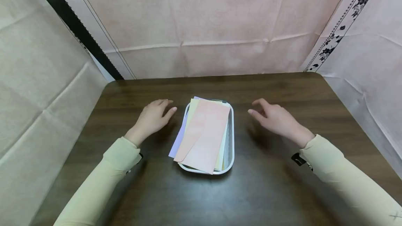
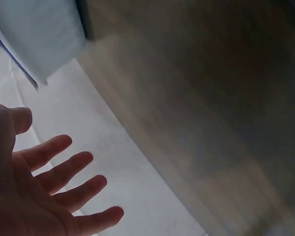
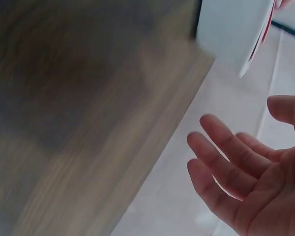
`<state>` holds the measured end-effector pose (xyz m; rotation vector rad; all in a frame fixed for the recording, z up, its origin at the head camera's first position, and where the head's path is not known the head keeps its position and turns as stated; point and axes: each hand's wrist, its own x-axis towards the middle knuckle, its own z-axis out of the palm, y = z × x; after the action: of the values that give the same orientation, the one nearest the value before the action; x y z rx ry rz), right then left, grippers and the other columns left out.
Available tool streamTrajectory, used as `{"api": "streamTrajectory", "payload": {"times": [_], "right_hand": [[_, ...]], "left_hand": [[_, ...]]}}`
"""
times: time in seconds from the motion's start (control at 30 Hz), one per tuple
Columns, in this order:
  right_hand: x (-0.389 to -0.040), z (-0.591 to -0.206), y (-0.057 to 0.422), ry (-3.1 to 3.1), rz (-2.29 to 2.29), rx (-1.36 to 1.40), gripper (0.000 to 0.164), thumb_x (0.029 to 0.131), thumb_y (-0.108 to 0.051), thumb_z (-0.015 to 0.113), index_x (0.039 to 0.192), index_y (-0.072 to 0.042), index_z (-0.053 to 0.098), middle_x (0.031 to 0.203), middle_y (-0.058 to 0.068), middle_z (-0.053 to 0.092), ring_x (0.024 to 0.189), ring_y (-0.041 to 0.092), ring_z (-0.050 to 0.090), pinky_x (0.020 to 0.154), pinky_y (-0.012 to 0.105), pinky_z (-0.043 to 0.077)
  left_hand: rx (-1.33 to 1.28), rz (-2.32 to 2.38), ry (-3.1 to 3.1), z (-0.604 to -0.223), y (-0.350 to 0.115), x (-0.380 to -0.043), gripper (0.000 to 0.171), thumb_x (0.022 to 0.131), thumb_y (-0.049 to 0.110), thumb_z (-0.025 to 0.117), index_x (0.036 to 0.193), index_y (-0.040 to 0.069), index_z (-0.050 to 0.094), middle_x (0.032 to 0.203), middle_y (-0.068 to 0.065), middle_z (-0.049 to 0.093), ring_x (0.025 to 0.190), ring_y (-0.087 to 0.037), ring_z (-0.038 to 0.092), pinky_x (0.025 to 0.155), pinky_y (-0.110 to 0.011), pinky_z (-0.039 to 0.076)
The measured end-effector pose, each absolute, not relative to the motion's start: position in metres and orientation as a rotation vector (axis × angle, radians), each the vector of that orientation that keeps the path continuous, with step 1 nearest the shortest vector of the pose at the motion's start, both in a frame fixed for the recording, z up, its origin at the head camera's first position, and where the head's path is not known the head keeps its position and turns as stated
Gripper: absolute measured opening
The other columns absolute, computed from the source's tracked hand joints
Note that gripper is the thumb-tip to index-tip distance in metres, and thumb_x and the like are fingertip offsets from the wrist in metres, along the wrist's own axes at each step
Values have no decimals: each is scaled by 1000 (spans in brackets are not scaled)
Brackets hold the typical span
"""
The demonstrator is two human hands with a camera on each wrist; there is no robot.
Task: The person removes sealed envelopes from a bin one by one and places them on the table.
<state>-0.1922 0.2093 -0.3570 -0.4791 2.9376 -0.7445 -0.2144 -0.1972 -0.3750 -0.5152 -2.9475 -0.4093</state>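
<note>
- Left hand (image 1: 153, 118) and right hand (image 1: 277, 120) are apart, one on each side of the tray (image 1: 232, 138), both with fingers loosely spread and clear of it.
- From the head view some fingers of each are hidden behind the others; the wrist views show them better, though both palms are cut off at the frame edge.
- Between them, on the dark wooden surface (image 1: 201, 201), the white-rimmed tray carries a pink envelope (image 1: 205, 135) on top of a fanned stack.
- Beneath it, a purple piece (image 1: 178, 143) juts past the left rim; pale yellow and pale bluish edges peek out, mostly covered, so their number cannot be told.
- Something dark at the tray's far end is too small to identify.
- In both wrist views the tray is blurred and cropped at a top corner.
- Pale green sleeves (image 1: 94, 184) partly cover a black wrist device (image 1: 298, 159) on each arm.
</note>
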Motion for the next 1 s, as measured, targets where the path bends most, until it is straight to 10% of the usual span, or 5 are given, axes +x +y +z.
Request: {"api": "streamTrajectory", "payload": {"times": [0.73,1.0], "right_hand": [[-241,-366,163,2789,-900,-666,49,96,-29,53,138,-6,44,98,8,64,68,18,56,59,31,48],[-245,-372,154,2736,-923,-692,37,97,-25,50,131,-10,53,108,6,62,79,20,56,69,33,49]], "left_hand": [[-615,-887,-3096,-369,-180,-156,27,96,28,54,115,15,67,98,7,65,72,-11,54,62,-29,45],[-630,-961,-3152,-369,-186,-133,31,95,47,50,97,22,67,73,13,58,62,-6,50,57,-25,43]]}}
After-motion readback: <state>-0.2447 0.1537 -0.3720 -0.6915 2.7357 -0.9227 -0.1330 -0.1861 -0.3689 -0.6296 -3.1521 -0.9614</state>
